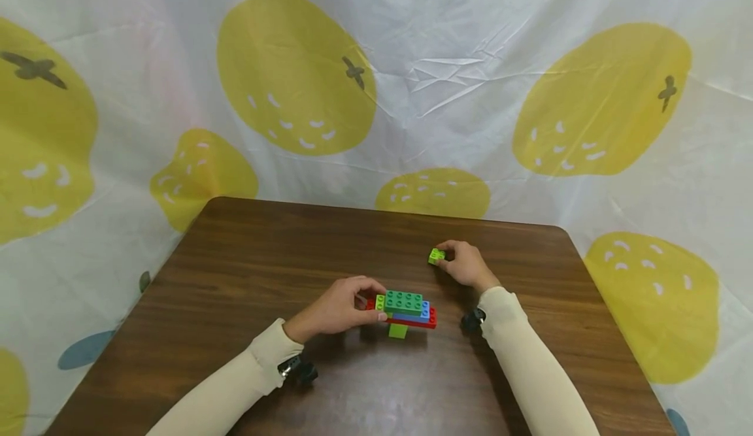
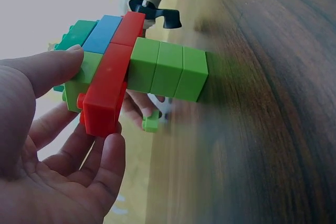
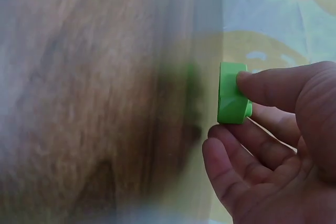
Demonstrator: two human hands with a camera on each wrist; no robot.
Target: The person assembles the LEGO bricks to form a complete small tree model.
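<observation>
My left hand (image 1: 347, 305) grips the left end of a structure of toy building bricks, thumb on one side and fingers on the other. A dark green brick (image 1: 403, 301) tops it, above a blue brick (image 2: 103, 34) and a light green one (image 2: 84, 72). Below these runs a red layer (image 2: 107, 82), with a column of light green bricks (image 2: 167, 71) under its middle. Whether the column touches the table I cannot tell. Farther back, my right hand (image 1: 466, 266) pinches a small light green brick (image 3: 232, 93) between thumb and fingers, apart from the structure.
Both hands are over a brown wood-grain table (image 1: 265, 246) with rounded far corners. Behind it hangs a white curtain (image 1: 447, 96) printed with yellow fruit. Dark wrist cameras sit under both pale sleeves (image 1: 247, 374).
</observation>
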